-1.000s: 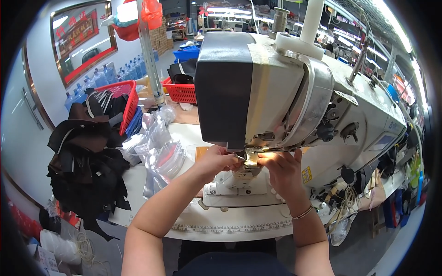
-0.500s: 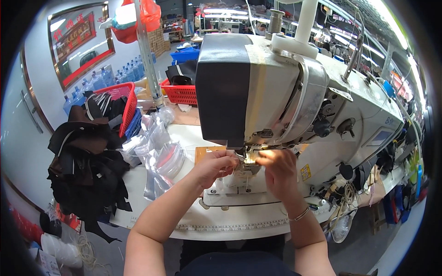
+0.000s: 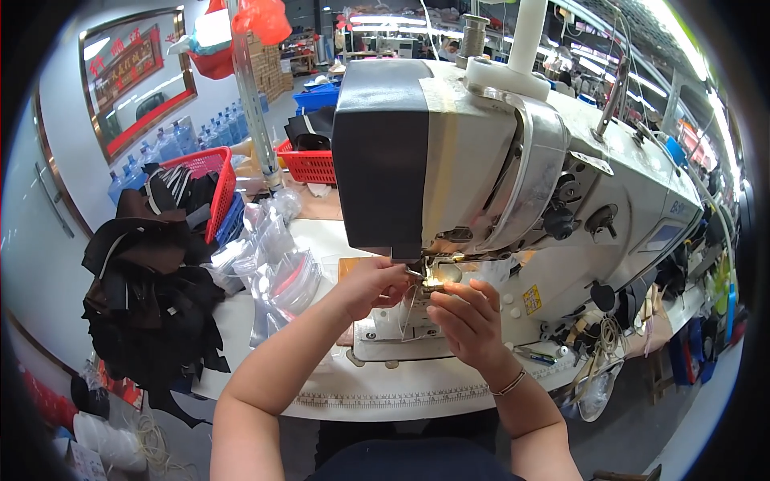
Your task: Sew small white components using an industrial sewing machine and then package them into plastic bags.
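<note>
A large white sewing machine with a dark front cover stands over the white table. At its lit needle area, my left hand is closed, thumb and fingers together from the left side. A small shiny metal tip shows at its fingertips, too small to name. Just right of and below the light, my right hand has its fingers bent and apart, with nothing visible in them; the index fingertip is near the presser foot. A thin pale thread hangs below the needle area between both hands.
Clear plastic bags lie left of the machine. Black fabric pieces hang over the table's left edge beside a red basket. A ruler strip runs along the front edge. Cord coils and small tools sit at the right.
My right hand has come down and slightly left from the needle area, its fingers spreading from a blurred bend. My left hand stays close to the needle. The view has shifted slightly.
</note>
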A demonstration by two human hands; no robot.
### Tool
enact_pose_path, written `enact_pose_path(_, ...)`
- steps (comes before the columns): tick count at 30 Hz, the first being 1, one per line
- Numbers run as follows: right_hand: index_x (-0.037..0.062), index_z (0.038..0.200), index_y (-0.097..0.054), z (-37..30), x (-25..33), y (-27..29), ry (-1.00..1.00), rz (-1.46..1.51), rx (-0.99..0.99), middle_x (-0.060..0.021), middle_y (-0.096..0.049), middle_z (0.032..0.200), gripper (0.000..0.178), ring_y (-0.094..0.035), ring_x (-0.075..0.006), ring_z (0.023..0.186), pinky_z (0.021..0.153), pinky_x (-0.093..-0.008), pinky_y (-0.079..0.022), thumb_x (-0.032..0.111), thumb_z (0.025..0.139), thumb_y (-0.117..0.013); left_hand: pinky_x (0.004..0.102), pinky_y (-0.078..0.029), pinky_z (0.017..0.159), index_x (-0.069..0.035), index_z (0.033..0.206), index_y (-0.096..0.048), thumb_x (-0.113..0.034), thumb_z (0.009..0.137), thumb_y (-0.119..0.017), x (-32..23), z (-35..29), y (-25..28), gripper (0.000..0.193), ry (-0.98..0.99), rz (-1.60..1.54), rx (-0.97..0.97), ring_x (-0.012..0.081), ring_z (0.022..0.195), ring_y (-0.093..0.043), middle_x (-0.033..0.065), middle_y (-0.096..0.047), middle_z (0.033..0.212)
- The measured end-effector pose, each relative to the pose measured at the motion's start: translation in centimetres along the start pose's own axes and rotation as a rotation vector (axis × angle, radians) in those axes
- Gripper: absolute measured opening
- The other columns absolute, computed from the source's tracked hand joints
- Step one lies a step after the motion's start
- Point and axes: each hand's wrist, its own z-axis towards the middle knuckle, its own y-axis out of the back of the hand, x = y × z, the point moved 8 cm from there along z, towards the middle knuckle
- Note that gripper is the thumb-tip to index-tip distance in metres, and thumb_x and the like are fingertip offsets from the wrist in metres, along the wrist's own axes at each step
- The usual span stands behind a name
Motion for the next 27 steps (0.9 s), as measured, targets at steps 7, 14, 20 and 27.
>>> enact_pose_path(7, 0.0094, 0.087, -0.061, 0.1, -3.5, 1.1, -0.218, 0.215, -0.047, -0.0027, -0.062, 0.100, 0.015, -0.059, -0.0209, 0.096, 0.087, -0.0397, -0.038, 0.002, 0.074, -0.062, 0.0240, -0.043, 0.053, -0.008, 0.094, -0.059, -0.019, 0.083, -0.057, 2.4, -2.0, -2.0, 0.016, 0.142, -0.390, -0.012, 0.0067, 0.052, -0.047, -0.0025, -0.054, 0.070)
enact_pose_path(14, 0.0108, 0.086, -0.059, -0.8, -1.7, 0.7, -0.055, -0.039, 0.077, -0.0009, -0.062, 0.102, 0.015, -0.056, -0.0219, 0.104, 0.091, -0.0400, -0.036, 0.004, 0.073, -0.062, 0.0188, -0.041, 0.051, -0.003, 0.084, -0.057, -0.016, 0.082, -0.062, 1.6, -1.5, -1.3, 0.014, -0.174, -0.239, -0.055, 0.0063, 0.053, -0.049, 0.0023, -0.055, 0.069)
enact_pose_path(20, 0.0118, 0.086, -0.060, -0.3, -2.8, 0.8, -0.025, -0.098, 0.106, 0.0005, -0.062, 0.101, 0.016, -0.056, -0.0217, 0.103, 0.094, -0.0420, -0.034, 0.005, 0.072, -0.062, 0.0196, -0.040, 0.049, -0.005, 0.078, -0.053, -0.017, 0.082, -0.063, 1.7, -2.0, -1.6, 0.016, -0.200, -0.264, -0.120, 0.0075, 0.053, -0.048, 0.0026, -0.055, 0.069)
enact_pose_path(27, 0.0116, 0.085, -0.060, 0.1, -3.7, 0.9, -0.038, -0.079, 0.120, 0.0013, -0.062, 0.100, 0.016, -0.056, -0.0209, 0.101, 0.094, -0.0415, -0.035, 0.003, 0.071, -0.062, 0.0198, -0.040, 0.047, -0.005, 0.076, -0.052, -0.018, 0.082, -0.064, 1.9, -2.5, -1.9, 0.018, -0.261, -0.301, -0.222, 0.0083, 0.051, -0.048, 0.0033, -0.054, 0.068)
